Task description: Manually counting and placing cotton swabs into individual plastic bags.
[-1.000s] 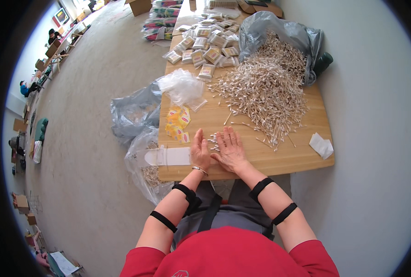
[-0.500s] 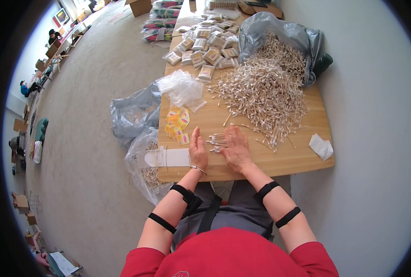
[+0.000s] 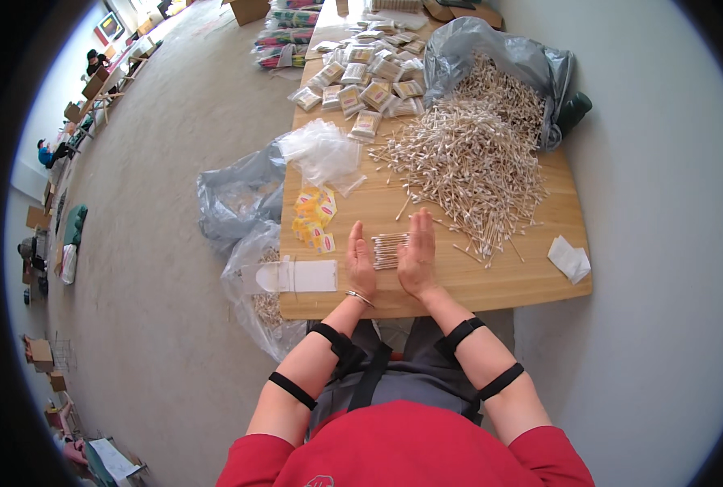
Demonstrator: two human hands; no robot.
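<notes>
A small row of cotton swabs (image 3: 387, 252) lies flat and side by side on the wooden table, between my two hands. My left hand (image 3: 361, 261) stands on edge just left of the row, fingers stretched out, with a narrow gap to the swab tips. On the other side, my right hand (image 3: 417, 256) is against the right ends of the swabs, its fingers straight and hiding those ends. Neither hand grips anything. Beyond them spreads a large heap of loose cotton swabs (image 3: 479, 162), spilling from a grey plastic bag (image 3: 491, 45).
Left of my hands lie a white card strip (image 3: 317, 276), yellow printed cards (image 3: 317, 209) and clear plastic bags (image 3: 321, 154). Filled swab packets (image 3: 365, 77) cover the far table. A crumpled white tissue (image 3: 569, 260) is near the right edge. Plastic bags (image 3: 240, 195) hang at the left edge.
My right hand has turned from lying over the swabs to standing at their right ends, uncovering more of the row. The swabs look more evenly lined up.
</notes>
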